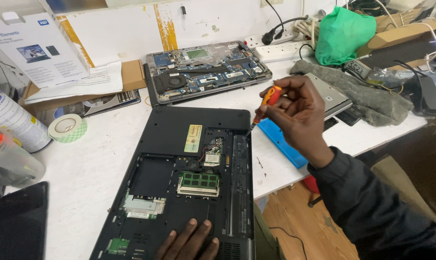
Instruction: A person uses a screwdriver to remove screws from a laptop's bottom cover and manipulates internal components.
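A black laptop (170,130) lies upside down on the white table (83,168), its bottom cover off, showing green memory modules (198,181) and a small wireless card (212,158). My right hand (297,115) grips a small orange-handled screwdriver (267,101), its tip at the laptop's right edge near the battery bay. My left hand (189,240) rests flat on the laptop's near edge, fingers spread, holding nothing.
A second opened laptop (206,70) lies behind. A blue tray (285,142) and an optical drive (331,98) sit right. A tape roll (68,127), a spray can (13,120), a grey cloth (367,96), a green bag (343,33) and a power strip (280,48) surround them.
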